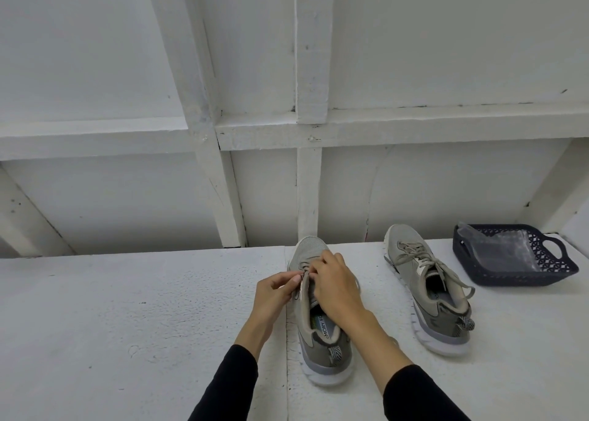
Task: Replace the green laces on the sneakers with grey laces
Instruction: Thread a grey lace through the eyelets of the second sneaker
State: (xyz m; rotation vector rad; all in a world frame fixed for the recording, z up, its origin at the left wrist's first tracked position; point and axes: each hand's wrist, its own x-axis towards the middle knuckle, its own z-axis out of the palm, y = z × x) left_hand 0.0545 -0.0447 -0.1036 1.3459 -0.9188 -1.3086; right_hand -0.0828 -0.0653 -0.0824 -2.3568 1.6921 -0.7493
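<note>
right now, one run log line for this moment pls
both hands: left hand, right hand pinching lace on near grey mesh sneaker | second grey sneaker: laced, untouched | dark plastic basket: far right

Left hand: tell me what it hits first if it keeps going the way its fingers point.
The left hand points right, so it would likely meet the sneaker tongue and lace first, then the right hand.

Single view only, from a head-worn wide-angle camera. It faces forward and down across the white tabletop (127, 309) toward a white framed wall (306, 70), which fills the upper half. Both hands sit near, at lower centre, forearms entering from the bottom edge. Straight lines bow toward the edges, probably lens distortion. No second view shares the scene.
</note>
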